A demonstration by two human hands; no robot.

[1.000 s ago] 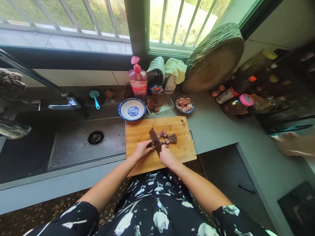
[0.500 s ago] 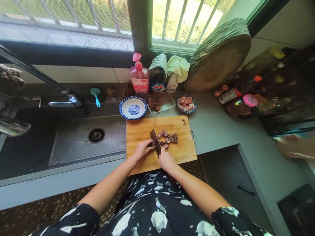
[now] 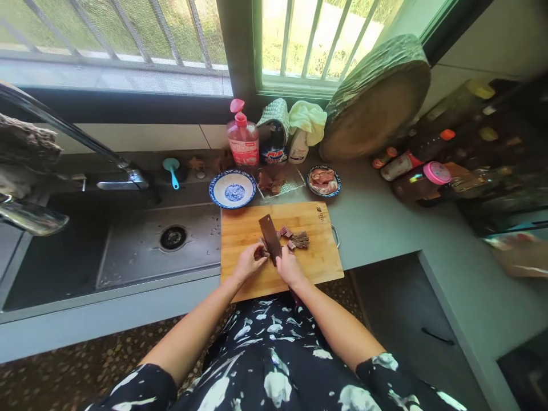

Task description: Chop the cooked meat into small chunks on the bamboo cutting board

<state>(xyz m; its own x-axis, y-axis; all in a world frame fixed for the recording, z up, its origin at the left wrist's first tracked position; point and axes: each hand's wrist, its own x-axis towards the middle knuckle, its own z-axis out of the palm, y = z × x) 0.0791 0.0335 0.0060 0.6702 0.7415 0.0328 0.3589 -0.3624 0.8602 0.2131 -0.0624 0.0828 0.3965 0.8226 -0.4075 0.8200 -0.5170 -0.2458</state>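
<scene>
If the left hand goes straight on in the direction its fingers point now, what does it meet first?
Probably the cleaver in the right hand: the left hand points right and away, fingertips on the meat just beside the blade. Past it lie the cut meat pieces.

I see: cutting board (image 3: 252, 228) tan wood | bowl (image 3: 233, 189) blue-white patterned | soap bottle (image 3: 242, 141) pink | desk (image 3: 377, 222) grey

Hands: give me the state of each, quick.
Left hand: curled, fingertips pressing the meat on the board.
Right hand: closed on the cleaver.
</scene>
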